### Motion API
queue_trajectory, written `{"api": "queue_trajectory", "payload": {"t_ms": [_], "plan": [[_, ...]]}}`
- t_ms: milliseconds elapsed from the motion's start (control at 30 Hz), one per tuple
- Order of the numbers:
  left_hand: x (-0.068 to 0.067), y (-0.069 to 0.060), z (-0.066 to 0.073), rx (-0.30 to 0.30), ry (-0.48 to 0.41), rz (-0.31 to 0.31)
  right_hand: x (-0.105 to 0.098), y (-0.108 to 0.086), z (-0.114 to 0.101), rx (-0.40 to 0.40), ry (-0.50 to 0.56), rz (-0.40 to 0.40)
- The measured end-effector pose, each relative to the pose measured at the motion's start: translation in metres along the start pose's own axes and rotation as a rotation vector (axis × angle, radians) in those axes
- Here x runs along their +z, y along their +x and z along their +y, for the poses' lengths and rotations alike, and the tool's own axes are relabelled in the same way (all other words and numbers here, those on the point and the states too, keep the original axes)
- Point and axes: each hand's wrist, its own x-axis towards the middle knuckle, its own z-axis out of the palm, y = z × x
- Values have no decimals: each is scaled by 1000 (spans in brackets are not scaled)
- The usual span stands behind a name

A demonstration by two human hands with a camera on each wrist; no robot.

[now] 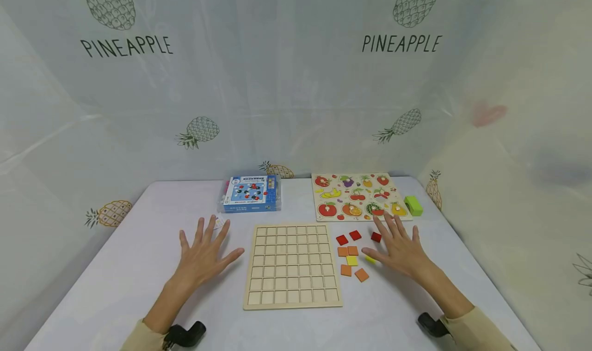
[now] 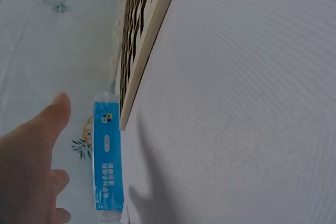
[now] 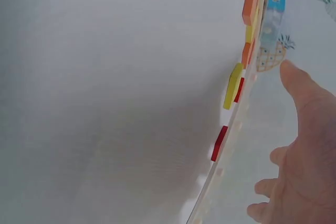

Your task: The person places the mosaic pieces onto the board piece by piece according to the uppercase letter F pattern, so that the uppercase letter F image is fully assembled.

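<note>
White table [image 1: 129,253]: square tiles [image 1: 343,252] at the wooden grid board's [image 1: 293,267] three o'clock look light, stiff (perhaps slippery), best edge-pinched; left hand [image 1: 202,253], right hand [image 1: 401,249] spread, empty.

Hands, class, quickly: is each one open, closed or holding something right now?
Left hand: open, fingers spread, holding nothing.
Right hand: open, fingers spread, holding nothing.
</note>
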Motion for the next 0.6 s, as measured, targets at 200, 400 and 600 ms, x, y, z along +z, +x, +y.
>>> {"api": "queue_trajectory", "payload": {"t_ms": [200, 400, 600], "plan": [[4, 1, 2, 2, -30, 38, -2, 4, -2, 17, 32, -36], [8, 5, 3, 35, -40, 66, -1, 12, 0, 14, 72, -25], [11, 9, 2, 53, -119, 63, 2, 19, 3, 21, 148, -7]]}}
